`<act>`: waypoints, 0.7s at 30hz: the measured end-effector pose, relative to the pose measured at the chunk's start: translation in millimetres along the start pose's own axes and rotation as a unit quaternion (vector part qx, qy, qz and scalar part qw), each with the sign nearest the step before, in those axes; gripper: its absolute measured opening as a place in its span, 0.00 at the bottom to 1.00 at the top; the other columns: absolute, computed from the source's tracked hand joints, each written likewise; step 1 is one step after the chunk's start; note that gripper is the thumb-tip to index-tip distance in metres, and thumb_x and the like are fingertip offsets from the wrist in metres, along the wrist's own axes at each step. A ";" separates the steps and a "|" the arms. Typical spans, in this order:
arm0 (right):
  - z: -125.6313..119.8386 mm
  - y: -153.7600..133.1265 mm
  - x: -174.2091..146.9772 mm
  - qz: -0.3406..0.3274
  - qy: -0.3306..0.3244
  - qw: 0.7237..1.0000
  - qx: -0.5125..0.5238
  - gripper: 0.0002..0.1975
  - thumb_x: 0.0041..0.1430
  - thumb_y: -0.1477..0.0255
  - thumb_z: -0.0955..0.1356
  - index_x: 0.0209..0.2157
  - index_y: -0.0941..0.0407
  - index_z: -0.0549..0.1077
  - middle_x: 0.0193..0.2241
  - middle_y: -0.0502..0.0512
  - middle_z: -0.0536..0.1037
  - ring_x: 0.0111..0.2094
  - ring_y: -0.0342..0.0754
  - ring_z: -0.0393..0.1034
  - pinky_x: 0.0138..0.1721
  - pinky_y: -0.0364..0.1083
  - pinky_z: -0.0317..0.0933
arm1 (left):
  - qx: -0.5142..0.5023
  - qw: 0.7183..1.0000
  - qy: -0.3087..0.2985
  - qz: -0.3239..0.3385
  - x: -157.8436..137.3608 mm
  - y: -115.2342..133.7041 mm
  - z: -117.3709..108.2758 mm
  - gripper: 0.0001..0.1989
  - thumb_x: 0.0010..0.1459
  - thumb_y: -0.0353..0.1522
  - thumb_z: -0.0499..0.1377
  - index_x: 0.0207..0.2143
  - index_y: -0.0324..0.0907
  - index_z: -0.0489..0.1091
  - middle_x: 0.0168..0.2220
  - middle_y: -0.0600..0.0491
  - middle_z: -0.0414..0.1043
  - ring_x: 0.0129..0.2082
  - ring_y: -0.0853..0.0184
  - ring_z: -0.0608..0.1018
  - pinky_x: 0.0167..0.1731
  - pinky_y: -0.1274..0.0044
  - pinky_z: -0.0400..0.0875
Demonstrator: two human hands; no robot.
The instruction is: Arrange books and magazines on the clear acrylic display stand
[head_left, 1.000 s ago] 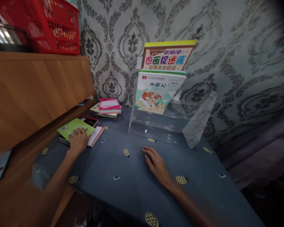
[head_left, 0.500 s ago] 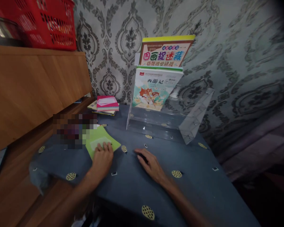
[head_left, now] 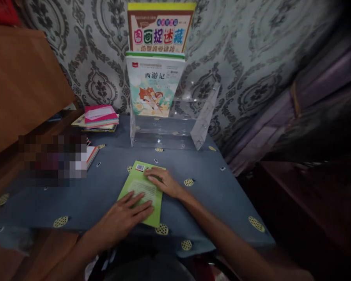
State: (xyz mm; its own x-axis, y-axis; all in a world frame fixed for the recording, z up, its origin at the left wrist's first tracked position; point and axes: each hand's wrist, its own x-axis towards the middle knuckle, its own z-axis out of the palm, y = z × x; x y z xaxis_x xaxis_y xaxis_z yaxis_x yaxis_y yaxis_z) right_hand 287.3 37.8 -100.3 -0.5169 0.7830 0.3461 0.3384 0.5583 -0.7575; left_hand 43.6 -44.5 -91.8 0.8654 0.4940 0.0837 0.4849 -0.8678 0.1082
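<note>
A green book (head_left: pixel 156 207) lies flat on the table in front of me, a barcode label near its far edge and a pale printed block in its middle. My left hand (head_left: pixel 128 212) rests on its near left part with fingers spread. Across its far right corner lies my right hand (head_left: pixel 165 183), fingers stretched out over the cover. Behind them stands a clear acrylic book stand (head_left: pixel 203 121). Its upper tiers hold a white illustrated book (head_left: pixel 153 86) and, higher up, a yellow-edged brown book (head_left: pixel 160 29).
A stack of books with a pink one (head_left: pixel 101 113) on top sits at the back left. Left of me, a white book with an orange edge (head_left: pixel 89 158) is partly hidden by a blurred patch. A wooden cabinet (head_left: pixel 23 86) borders the table's left, and a curtain (head_left: pixel 280 113) hangs right.
The green book has moved from the left to the table's middle front with my left hand. My right hand has come onto it. The view has shifted to the right.
</note>
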 end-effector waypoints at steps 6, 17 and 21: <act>-3.6 13.0 -3.6 0.048 0.005 0.993 -0.109 0.18 0.70 0.63 0.63 0.55 0.54 0.75 0.61 0.62 0.71 0.65 0.54 0.62 0.67 0.61 0.51 | -0.095 0.989 0.099 -0.053 -29.3 -44.0 -7.3 0.24 0.67 0.29 0.49 0.61 0.56 0.67 0.59 0.53 0.73 0.62 0.65 0.72 0.65 0.63 0.62; -13.2 4.5 1.1 0.094 0.206 0.952 0.207 0.24 0.55 0.51 0.73 0.48 0.52 0.76 0.44 0.55 0.81 0.48 0.53 0.75 0.55 0.54 0.66 | -0.328 0.744 0.428 -0.396 11.9 -42.6 -53.7 0.20 0.58 0.49 0.57 0.36 0.43 0.77 0.30 0.54 0.76 0.33 0.63 0.77 0.32 0.77 0.72; -12.6 7.0 0.1 0.137 0.179 0.935 0.274 0.24 0.52 0.48 0.73 0.39 0.53 0.77 0.33 0.51 0.82 0.35 0.50 0.77 0.41 0.50 0.71 | -0.477 0.628 0.458 -0.410 33.1 -48.4 -54.4 0.27 0.51 0.55 0.61 0.36 0.41 0.76 0.31 0.52 0.77 0.35 0.61 0.79 0.34 0.74 0.75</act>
State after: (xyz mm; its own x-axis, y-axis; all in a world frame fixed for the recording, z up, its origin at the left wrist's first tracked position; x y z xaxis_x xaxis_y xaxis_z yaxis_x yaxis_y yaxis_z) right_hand 299.6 45.2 -98.6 -0.1403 0.9724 0.1865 -0.0838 0.1760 -0.9808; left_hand 41.9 16.7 -40.4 -0.2727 0.9569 0.0996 0.0451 -0.0907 0.9949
